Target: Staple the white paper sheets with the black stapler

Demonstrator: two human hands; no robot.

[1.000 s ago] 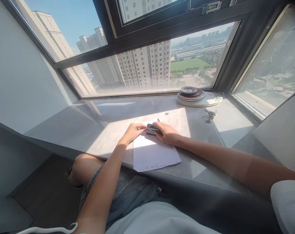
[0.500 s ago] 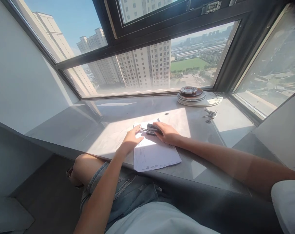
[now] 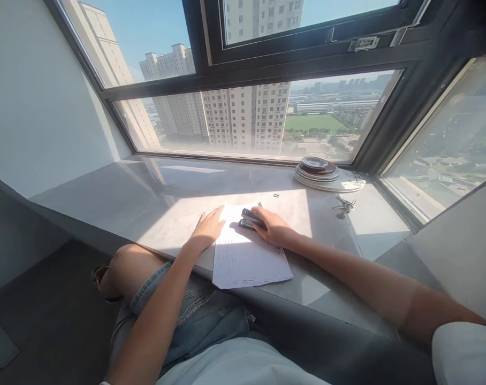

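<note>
Sunlit sill (image 3: 154, 187): stapler (image 3: 249, 219) clamped in right grip (image 3: 273, 229) (left grip (image 3: 208, 231) flat, spread, beside).

Left hand (image 3: 208, 230): laid flat on paper sheets (image 3: 247, 256).
Right hand (image 3: 273, 229): closed around black stapler (image 3: 250, 219).
Sill (image 3: 146, 203): sunlit.

Paper (image 3: 247, 256) on the sill (image 3: 146, 198), stapler (image 3: 249, 219) on its far edge; plates (image 3: 327, 175) stacked far right (keys (image 3: 343, 205) just before them).
</note>
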